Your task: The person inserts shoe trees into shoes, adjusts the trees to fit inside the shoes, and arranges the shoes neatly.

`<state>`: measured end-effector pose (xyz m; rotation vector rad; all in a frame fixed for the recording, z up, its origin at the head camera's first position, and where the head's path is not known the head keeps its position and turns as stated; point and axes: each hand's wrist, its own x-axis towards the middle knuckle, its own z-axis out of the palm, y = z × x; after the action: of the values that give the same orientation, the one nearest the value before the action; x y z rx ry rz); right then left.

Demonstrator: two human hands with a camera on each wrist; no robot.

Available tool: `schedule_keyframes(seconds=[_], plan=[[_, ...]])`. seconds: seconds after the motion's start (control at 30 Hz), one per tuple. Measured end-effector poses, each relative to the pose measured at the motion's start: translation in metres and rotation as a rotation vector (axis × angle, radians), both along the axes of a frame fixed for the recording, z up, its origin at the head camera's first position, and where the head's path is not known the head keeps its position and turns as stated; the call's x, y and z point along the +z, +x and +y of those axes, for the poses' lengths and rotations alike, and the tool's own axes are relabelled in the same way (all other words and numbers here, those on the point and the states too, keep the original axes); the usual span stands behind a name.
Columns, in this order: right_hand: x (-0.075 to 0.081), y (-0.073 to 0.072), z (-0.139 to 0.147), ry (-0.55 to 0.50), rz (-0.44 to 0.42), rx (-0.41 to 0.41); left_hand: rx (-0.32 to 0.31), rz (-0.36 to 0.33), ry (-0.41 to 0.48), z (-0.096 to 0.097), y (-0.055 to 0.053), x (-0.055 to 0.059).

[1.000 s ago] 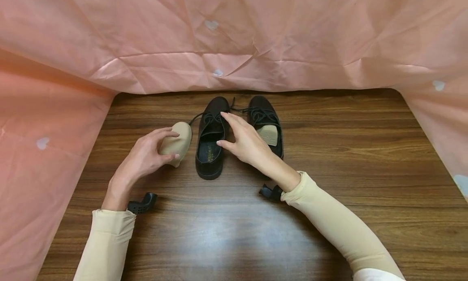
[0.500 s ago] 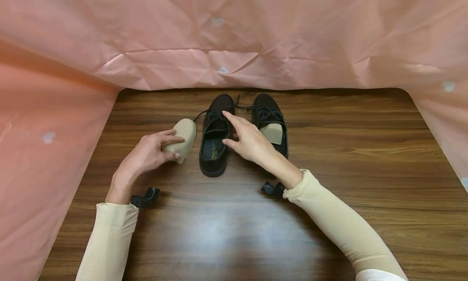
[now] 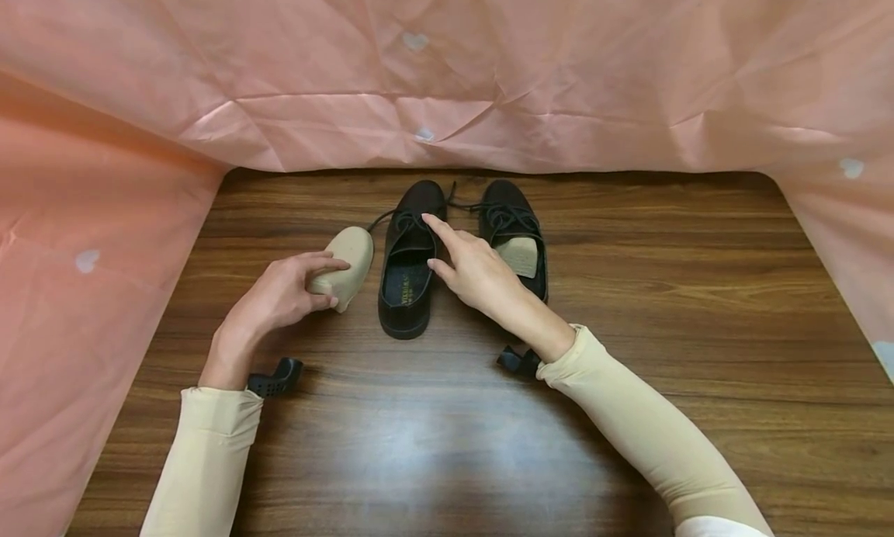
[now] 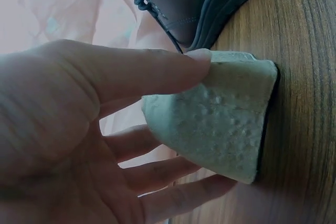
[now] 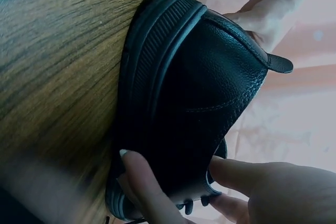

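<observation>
My left hand (image 3: 286, 289) holds a beige toe-shaped shoe filler (image 3: 352, 250), thumb on one side and fingers on the other. Its bumpy hollow-looking piece (image 4: 210, 124) shows close to the wood in the left wrist view. Beside it stands a black lace-up shoe (image 3: 407, 316), its insole visible. My right hand (image 3: 482, 277) grips that shoe's right side, with one digit at the opening and another along the outer wall (image 5: 184, 150) in the right wrist view. The other black shoe (image 3: 504, 199) stands to the right, a beige filler (image 3: 518, 256) inside it, partly hidden by my hand.
Both shoes stand on a brown wooden tabletop (image 3: 663, 289). Pink cloth (image 3: 489, 71) with pale hearts hangs behind and along the sides. Loose black shoelaces (image 3: 462, 206) lie between the shoes. A black wrist mount (image 3: 275, 378) juts from the left wrist.
The head view has shifted slightly. My left hand keeps its hold on the filler, and my right hand stays at the same shoe with its fingers a little closer together.
</observation>
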<state>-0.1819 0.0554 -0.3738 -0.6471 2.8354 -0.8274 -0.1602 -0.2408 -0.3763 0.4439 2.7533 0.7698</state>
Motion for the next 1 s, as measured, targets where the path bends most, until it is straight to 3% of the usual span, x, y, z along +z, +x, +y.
schedule_keyframes(seconds=[0.2,0.53,1.0], plan=[[-0.0003,0.0002,0.001,-0.004,-0.011,0.002,-0.013,-0.001,-0.003,0.0001,-0.0011,-0.0007],[0.0003,-0.0001,-0.0003,-0.077,-0.167,-0.019,0.018,0.014,0.026,-0.0016,0.0003,-0.0045],[-0.0009,-0.0022,-0.0002,-0.101,-0.195,-0.012,0.072,-0.006,0.036,0.0,-0.0008,-0.0066]])
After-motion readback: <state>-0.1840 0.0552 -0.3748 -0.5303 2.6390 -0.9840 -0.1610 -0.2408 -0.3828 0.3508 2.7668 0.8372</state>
